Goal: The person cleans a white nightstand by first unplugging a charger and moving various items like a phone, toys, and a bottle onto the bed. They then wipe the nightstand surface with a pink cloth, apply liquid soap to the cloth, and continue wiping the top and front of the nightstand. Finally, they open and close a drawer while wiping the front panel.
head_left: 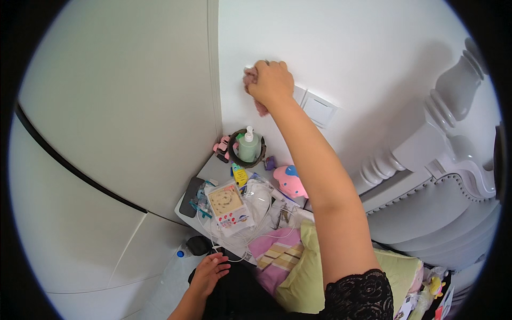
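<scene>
My right hand [274,82] is up against the white wall, closed round a crumpled pinkish-brown cloth [250,80] that hangs out below the fingers. Just right of that hand, a white wall switch [319,110] shows, its neighbouring plate partly covered by my wrist. Low in front of me, my left hand [210,273] hangs near the front of the bedside table, fingers apart and holding nothing. Between the two hands the bedside table [205,172] bears a pale green pump bottle [248,146] standing in a dark round basket [231,146].
White cables [256,234], a patterned packet [226,202], a yellow tube [239,174] and a pink figure [289,180] crowd the tabletop. A grey bed headboard [432,224] and green pillow [298,272] lie right. A large pale cabinet [122,96] stands left; a water bottle [183,252] is below.
</scene>
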### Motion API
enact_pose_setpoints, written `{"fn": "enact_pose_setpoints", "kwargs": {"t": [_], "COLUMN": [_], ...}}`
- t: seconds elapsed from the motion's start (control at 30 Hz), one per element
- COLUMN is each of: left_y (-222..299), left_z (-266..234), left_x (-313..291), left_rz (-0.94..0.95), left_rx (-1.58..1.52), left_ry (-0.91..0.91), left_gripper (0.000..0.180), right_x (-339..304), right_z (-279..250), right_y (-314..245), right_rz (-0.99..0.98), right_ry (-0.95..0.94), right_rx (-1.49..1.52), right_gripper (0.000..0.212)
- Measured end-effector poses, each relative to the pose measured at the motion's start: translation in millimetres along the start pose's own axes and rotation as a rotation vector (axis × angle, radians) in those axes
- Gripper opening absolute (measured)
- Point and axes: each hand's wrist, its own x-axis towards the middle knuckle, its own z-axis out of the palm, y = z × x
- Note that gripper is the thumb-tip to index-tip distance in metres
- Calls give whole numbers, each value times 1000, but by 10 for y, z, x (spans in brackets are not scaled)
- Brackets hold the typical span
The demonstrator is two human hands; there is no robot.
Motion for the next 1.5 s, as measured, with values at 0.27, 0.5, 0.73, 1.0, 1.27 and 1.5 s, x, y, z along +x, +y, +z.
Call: {"fn": "enact_pose_setpoints", "kwargs": {"t": [0.27, 0.5, 0.73, 1.0, 1.27, 1.5], "left_y": [-123, -169, 12, -10, -60, 148], "left_z": [219, 204, 338, 198, -147, -131], "left_x": [-7, -87, 67, 229, 192, 284], "left_rz": [-3, -1, 55, 21, -47, 37], "left_rx": [72, 130, 244, 227, 186, 178], "left_ry": [-86, -81, -22, 79, 220, 191], "left_gripper": [37, 37, 32, 27, 30, 27], "right_x": [-821, -1258, -1527, -564, 13, -162], "right_z": [-887, -1210, -1070, -375, 319, 283], "right_y": [805, 983, 614, 429, -163, -759], "right_rz": [90, 212, 229, 82, 48, -119], "right_ry": [104, 44, -82, 239, 241, -452], "right_rx": [-89, -219, 524, 27, -76, 1026], "right_gripper": [30, 31, 37, 31, 23, 35]}}
